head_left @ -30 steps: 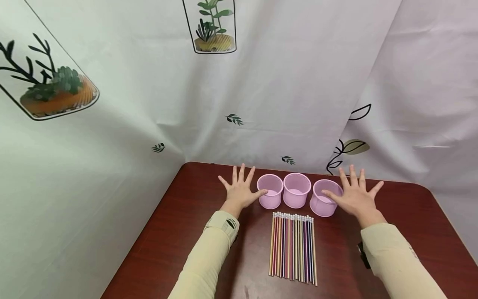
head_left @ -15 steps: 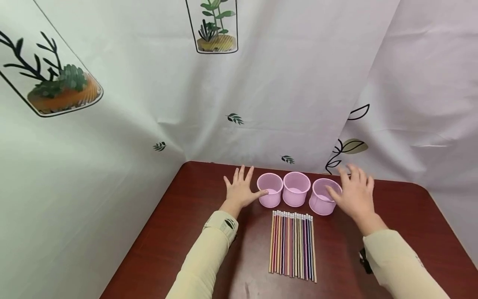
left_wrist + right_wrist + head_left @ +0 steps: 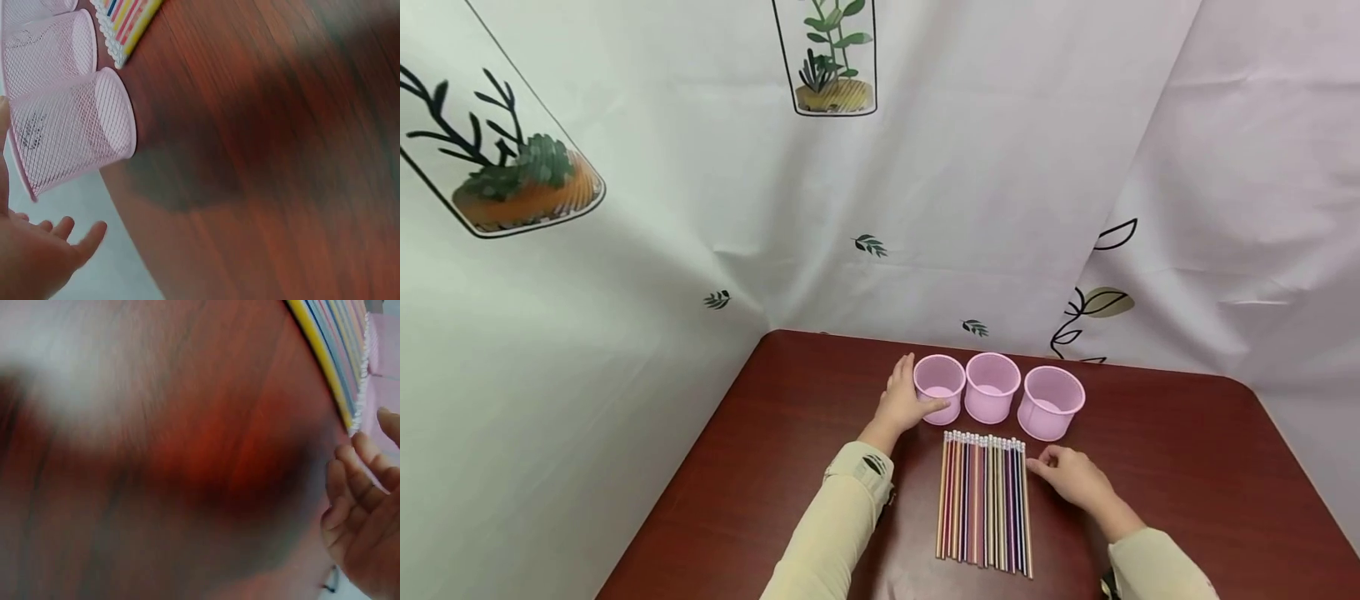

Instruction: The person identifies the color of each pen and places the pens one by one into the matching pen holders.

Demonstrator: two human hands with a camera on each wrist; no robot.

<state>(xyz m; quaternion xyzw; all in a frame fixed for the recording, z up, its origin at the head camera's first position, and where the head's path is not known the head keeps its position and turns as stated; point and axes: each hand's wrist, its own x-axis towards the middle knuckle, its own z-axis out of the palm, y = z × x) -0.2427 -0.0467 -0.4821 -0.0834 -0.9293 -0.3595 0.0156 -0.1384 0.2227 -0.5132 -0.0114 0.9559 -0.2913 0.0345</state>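
A row of pencils (image 3: pixel 983 504) lies side by side on the table, white eraser ends toward three pink mesh cups. My left hand (image 3: pixel 899 408) is at the left cup (image 3: pixel 942 375), thumb in front of it and fingers along its left side. In the left wrist view, those fingers (image 3: pixel 87 240) stand apart from the mesh wall (image 3: pixel 69 137). My right hand (image 3: pixel 1075 479) is low beside the eraser end of the rightmost pencil, its fingers loosely bent. The right wrist view has the fingertips (image 3: pixel 350 453) close to the pencil ends (image 3: pixel 350 412), holding nothing visible.
The middle cup (image 3: pixel 989 404) and the right cup (image 3: pixel 1047 421) stand upright behind the pencils. A dark red wooden table (image 3: pixel 760 467) carries everything. White cloth (image 3: pixel 940 208) with plant prints hangs behind and left of it.
My right hand has come away from the right cup, down and left to the pencils, its spread fingers now bent. My left hand's fingers have drawn together closer to the left cup.
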